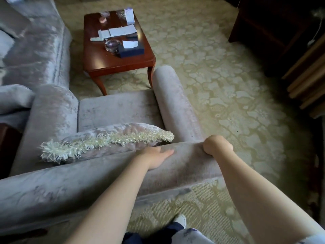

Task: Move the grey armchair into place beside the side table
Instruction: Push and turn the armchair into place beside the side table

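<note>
1. A person stands behind a grey armchair (119, 110), both bare hands on the top of its backrest, in a carpeted sitting room.
2. The left hand (155, 156) lies flat on the backrest's top edge, its grip open, the fingers hooked over the far side and the thumb stretched to the right.
3. The right hand (217, 145) is at the backrest's right corner, its grip closed on the upholstery where the right armrest meets the back.
4. A fringed cushion (109, 140) lies along the seat against the backrest, just beyond the left hand.
5. The armchair sits near and centre, its front facing a wooden counter (98, 57) whose near right leg is just beside the tip of the right armrest.
6. The counter carries papers (122, 30), a glass ashtray (112, 45) and a dark box (131, 50).
7. A grey sofa (33, 50) fills the far left, close beside the armchair's left armrest.
8. A patterned carpet (219, 85) covers the floor; a white shoe (181, 220) shows at the near edge.
</note>
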Tool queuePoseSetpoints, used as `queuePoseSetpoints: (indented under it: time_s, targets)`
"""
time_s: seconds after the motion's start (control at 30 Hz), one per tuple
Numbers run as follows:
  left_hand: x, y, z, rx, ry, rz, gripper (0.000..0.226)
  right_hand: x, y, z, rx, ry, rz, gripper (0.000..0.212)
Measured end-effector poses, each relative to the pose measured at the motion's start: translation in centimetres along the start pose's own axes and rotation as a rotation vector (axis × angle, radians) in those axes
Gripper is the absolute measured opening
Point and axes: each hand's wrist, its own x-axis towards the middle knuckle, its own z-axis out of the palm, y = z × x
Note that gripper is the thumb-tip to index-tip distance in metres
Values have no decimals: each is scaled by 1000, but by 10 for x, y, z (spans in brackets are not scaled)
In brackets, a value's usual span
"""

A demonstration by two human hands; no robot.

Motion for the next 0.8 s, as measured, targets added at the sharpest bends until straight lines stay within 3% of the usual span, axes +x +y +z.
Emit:
queuePoseSetpoints:
  time_s: [0.1,0.3,0.4,0.53,0.7,0.8]
  targets:
    - [2,-2,-4,-25,70,9,84,-2,-3,-8,17,-10,4,34]
    - [-6,-2,-6,23,248,42,68,-12,-43,-23,-363,-8,-29,38]
    - [-16,-11,-13,166,278,31,63,-24,-97,-20,-425,-23,-318,37]
    - [-36,-59,-29,164,399,18,46,-66,-186,-5,-478,-92,-657,27]
    - [-87,-182,-36,183,542,-173,38,-146,-291,31,-642,-139,-931,24]
    - [-126,-273,-30,146,573,-356,45,-201,-347,63,-745,-183,-1060,15]
